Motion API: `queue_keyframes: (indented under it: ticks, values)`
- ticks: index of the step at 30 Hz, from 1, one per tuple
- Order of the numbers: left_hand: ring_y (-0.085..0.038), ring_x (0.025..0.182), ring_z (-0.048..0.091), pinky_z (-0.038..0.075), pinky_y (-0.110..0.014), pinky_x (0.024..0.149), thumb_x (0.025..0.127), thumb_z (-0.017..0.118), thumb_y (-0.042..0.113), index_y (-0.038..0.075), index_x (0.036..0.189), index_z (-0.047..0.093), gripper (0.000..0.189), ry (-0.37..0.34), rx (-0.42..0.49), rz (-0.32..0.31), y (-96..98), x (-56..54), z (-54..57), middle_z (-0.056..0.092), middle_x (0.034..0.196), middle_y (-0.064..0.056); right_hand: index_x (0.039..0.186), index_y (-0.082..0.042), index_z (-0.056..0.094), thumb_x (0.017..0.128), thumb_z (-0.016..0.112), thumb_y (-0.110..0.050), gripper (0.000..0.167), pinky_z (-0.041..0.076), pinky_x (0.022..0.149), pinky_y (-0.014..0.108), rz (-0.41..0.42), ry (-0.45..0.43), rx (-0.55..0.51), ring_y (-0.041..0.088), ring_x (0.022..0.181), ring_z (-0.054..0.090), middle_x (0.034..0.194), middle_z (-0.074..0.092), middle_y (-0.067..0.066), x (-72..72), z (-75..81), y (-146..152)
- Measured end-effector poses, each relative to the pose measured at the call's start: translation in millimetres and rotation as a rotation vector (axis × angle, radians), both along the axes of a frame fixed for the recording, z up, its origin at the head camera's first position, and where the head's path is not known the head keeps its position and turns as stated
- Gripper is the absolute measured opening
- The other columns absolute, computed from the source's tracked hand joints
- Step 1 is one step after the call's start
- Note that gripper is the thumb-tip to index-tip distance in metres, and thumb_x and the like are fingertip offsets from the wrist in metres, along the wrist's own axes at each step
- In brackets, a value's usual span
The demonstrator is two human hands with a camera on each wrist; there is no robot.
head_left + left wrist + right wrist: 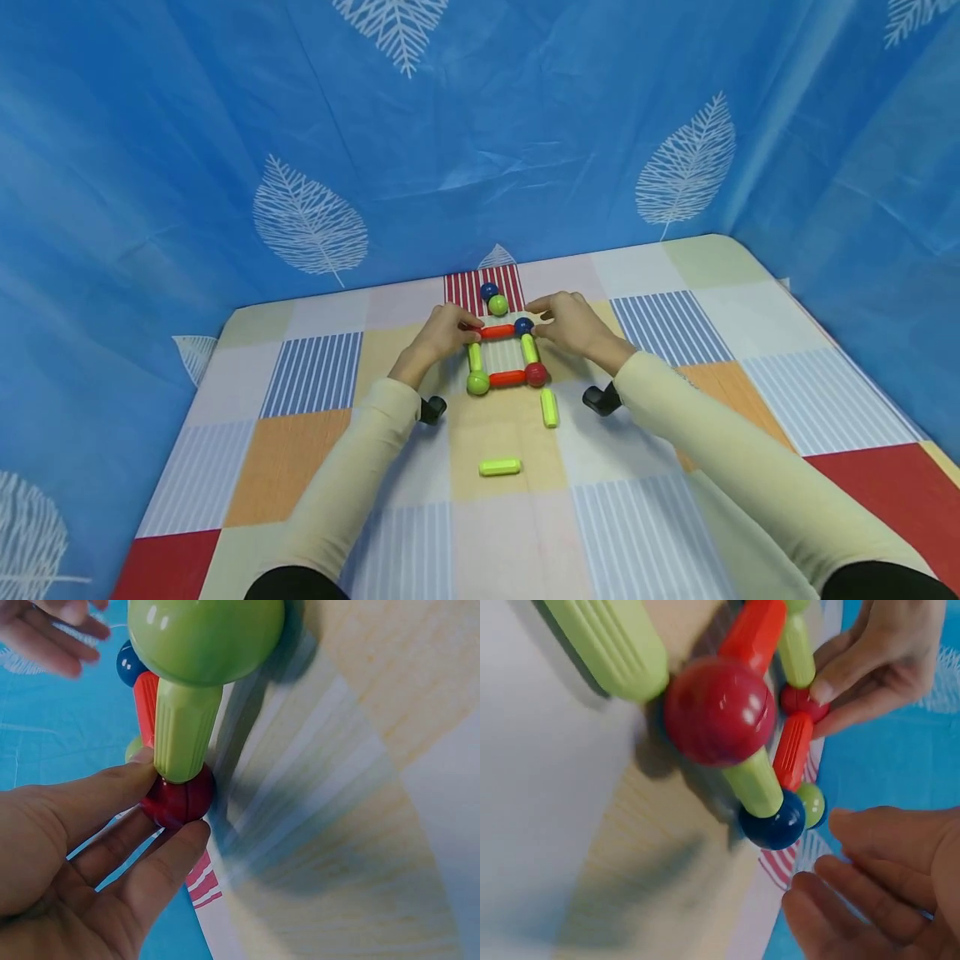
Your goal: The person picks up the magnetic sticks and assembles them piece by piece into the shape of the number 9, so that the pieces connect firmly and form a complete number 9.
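Observation:
A four-sided frame of rods and balls lies on the tablecloth. Its near corners are a green ball point(477, 383) and a red ball point(536, 374), joined by a red rod point(507, 378). At the far left corner my left hand point(444, 333) pinches a dark red ball point(180, 799) between thumb and fingers, where a green rod point(186, 731) meets it. My right hand point(573, 327) is beside the blue ball point(772, 821) at the far right corner; in the right wrist view its loosely bent fingers are apart from the ball. A second red rod point(498, 332) spans the far side.
Just beyond the frame lie another blue ball point(489, 291) and a green ball point(498, 305). Two loose green rods point(550, 408) lie on the near side. The patchwork tablecloth point(315, 375) ends at blue leaf-patterned curtains point(480, 167) behind and at both sides.

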State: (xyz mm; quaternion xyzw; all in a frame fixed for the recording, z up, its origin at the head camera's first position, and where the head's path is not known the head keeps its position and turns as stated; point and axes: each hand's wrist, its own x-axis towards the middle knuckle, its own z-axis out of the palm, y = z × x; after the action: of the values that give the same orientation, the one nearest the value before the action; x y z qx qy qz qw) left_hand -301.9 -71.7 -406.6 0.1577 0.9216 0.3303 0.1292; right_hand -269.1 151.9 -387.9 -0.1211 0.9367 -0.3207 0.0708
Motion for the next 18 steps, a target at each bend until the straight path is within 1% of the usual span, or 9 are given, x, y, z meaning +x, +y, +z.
queue_keyframes:
  ticks: [4,8,10,13,18]
  values:
    - [-0.023,0.098,0.057,0.051,-0.032,0.083,0.092,0.067,0.003,0.0,0.117,0.071,0.025,-0.015,0.008,0.007,-0.6,0.2,0.2,0.07,0.113,-0.012,0.124,0.006,0.064,0.091,0.066,-0.006,0.034,0.053,0.088,0.044,-0.01,0.066,0.008,0.033,0.103,0.065,0.118,0.067,0.022,23.7,2.2,8]
    - [-0.022,0.096,0.058,0.051,-0.031,0.081,0.092,0.067,0.004,0.0,0.118,0.07,0.026,-0.02,0.0,-0.008,-1.3,0.1,-1.0,0.07,0.114,-0.013,0.114,0.01,0.068,0.089,0.069,-0.008,0.03,0.055,0.079,0.044,-0.069,0.105,0.021,0.032,0.093,0.068,0.103,0.071,0.021,51.7,-2.6,19]
    - [-0.022,0.095,0.057,0.051,-0.031,0.08,0.092,0.067,0.003,0.0,0.117,0.071,0.026,-0.017,0.002,-0.001,-2.2,0.3,-0.5,0.07,0.113,-0.013,0.111,0.01,0.068,0.088,0.07,-0.01,0.03,0.055,0.077,0.043,-0.097,0.096,0.013,0.03,0.09,0.067,0.097,0.071,0.019,63.9,-5.3,23]
    - [-0.022,0.095,0.056,0.051,-0.031,0.079,0.092,0.067,0.003,0.0,0.117,0.071,0.025,-0.011,0.005,0.005,-3.0,-0.3,0.6,0.07,0.114,-0.013,0.111,0.011,0.068,0.089,0.071,-0.011,0.032,0.055,0.075,0.042,-0.112,0.058,-0.01,0.028,0.087,0.067,0.094,0.071,0.017,78.9,-9.6,25]
    - [-0.022,0.094,0.055,0.05,-0.03,0.078,0.092,0.067,0.004,0.0,0.118,0.071,0.026,-0.026,0.009,0.003,-1.7,-0.6,2.1,0.07,0.114,-0.013,0.11,0.009,0.069,0.088,0.072,-0.013,0.032,0.055,0.072,0.038,-0.124,0.005,-0.043,0.023,0.083,0.067,0.09,0.071,0.012,96.4,-18.4,19]
